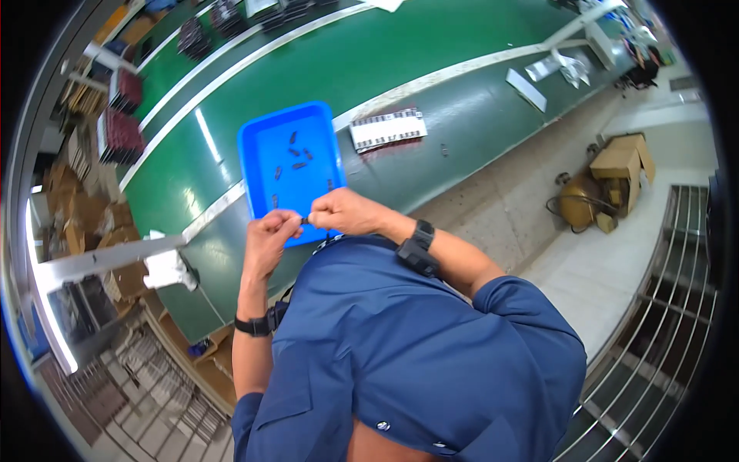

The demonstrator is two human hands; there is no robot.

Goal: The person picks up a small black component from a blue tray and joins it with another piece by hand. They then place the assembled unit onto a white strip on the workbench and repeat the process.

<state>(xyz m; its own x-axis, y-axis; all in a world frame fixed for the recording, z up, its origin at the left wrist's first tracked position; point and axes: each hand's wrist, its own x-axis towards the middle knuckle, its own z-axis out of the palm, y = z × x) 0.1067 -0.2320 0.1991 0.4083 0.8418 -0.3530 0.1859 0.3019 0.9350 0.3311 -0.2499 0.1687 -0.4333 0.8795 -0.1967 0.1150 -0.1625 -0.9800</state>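
Observation:
My left hand (269, 239) and my right hand (344, 212) meet over the near edge of a blue tray (254, 181). Between their pinched fingertips is a small dark part (305, 221), which both hands grip; its kind is too small to make out. Inside the tray lie several similar small dark pieces (299, 165), scattered over its bottom. Right of the tray, a white strip-like block (389, 129) with rows of dark marks along its long edges rests on the green bench.
The green bench (400, 69) has pale raised rails across it. A small piece (444, 150) lies near its front edge. Farther right are a white flat piece (526, 90) and a clear plastic bag (573, 71). A cardboard box (618, 165) stands on the floor; a metal post (115, 254) is at left.

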